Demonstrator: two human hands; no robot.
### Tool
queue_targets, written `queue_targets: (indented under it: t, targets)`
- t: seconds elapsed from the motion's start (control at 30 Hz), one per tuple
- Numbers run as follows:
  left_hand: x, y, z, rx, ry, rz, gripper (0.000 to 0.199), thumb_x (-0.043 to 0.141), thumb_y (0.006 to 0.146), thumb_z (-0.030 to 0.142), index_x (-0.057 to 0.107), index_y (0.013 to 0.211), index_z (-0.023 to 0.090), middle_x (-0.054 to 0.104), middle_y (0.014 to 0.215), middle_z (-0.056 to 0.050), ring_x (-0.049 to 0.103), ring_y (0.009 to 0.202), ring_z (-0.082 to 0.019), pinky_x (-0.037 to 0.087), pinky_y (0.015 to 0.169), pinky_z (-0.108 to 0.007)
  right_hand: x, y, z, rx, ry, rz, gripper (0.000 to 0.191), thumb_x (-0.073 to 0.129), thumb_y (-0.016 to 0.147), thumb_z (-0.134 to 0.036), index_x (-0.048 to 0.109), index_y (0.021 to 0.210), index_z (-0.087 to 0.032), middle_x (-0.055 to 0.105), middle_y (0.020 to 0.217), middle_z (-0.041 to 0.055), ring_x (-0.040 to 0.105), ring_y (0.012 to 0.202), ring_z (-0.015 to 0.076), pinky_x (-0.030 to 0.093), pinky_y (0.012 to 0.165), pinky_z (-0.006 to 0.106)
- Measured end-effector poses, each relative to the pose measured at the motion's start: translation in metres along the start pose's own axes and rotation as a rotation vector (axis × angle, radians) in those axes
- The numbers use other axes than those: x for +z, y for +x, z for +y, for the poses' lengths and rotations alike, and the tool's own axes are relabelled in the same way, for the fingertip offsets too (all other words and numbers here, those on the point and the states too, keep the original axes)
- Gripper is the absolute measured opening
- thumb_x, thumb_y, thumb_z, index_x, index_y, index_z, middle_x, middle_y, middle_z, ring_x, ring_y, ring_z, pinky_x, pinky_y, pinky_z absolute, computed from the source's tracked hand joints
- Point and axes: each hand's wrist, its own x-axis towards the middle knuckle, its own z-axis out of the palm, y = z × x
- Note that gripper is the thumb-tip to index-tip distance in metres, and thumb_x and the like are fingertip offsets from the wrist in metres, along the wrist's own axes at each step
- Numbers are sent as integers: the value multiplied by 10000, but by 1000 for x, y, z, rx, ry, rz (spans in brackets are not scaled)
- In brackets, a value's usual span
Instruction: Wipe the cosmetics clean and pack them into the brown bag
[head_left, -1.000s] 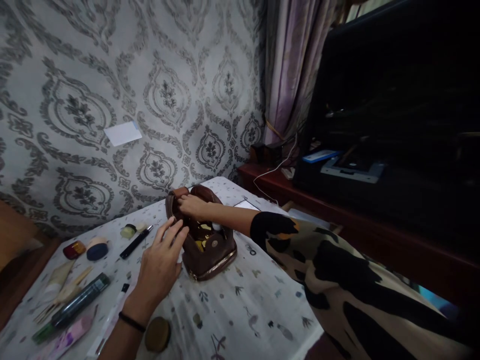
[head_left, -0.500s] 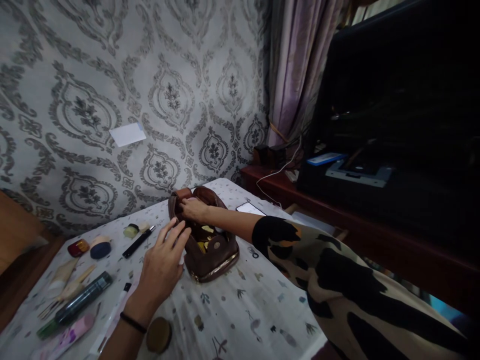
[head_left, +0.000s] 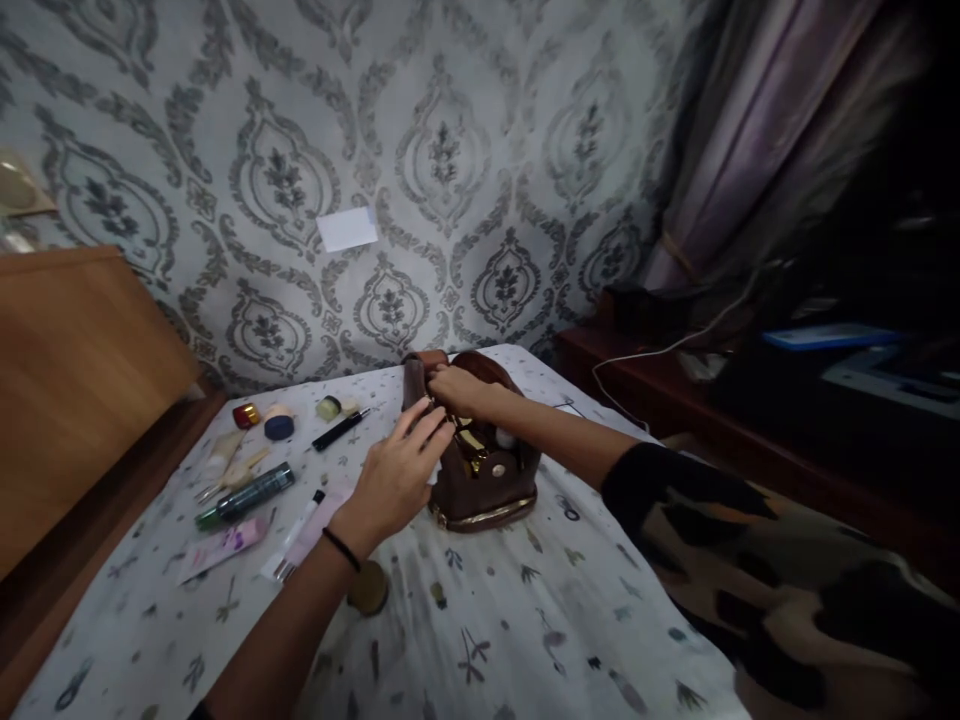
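A brown handbag (head_left: 480,493) stands unzipped on the patterned cloth, gold-coloured items (head_left: 470,440) showing inside it. My right hand (head_left: 466,393) reaches into the far left part of its opening. Its fingertips are hidden in the bag, so what they hold, if anything, does not show. Beside the bag's left edge is my left hand (head_left: 401,478), its fingers stretched out and slightly apart against the rim. Under my left wrist lies a round, olive-brown lidded item (head_left: 369,588).
Cosmetics lie on the left: a dark green bottle (head_left: 259,491), a pink tube (head_left: 229,545), a black pen-like stick (head_left: 339,430) and a dark blue round jar (head_left: 279,427). A wooden headboard-like panel (head_left: 82,370) borders the left; a white cable (head_left: 675,348) runs at right.
The view has swung left, so the bag and hands appear further right and more of the wooden panel shows. My right hand remains in the bag, my left hand at its rim.
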Motion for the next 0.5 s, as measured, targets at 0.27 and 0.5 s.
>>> queue_targets:
  t: [0.27, 0.5]
  targets:
    - [-2, -11, -4, 56, -62, 17, 748, 434, 709, -40, 415, 1433, 148, 424, 1564, -129, 328, 1484, -278, 593, 927, -372, -31, -20, -14, -12, 122, -69, 134, 579, 889, -88, 698, 952, -83, 731, 1027, 157, 684, 931, 213, 448, 724, 237]
    - [7, -47, -49, -179, -110, 99, 560, 450, 807, 5, 524, 1338, 169, 554, 1425, -124, 525, 1331, -248, 510, 1049, -390, -45, -60, -35, 110, 268, 189, 255, 441, 962, -132, 681, 1048, -126, 707, 1081, 142, 648, 1041, 238, 466, 902, 319]
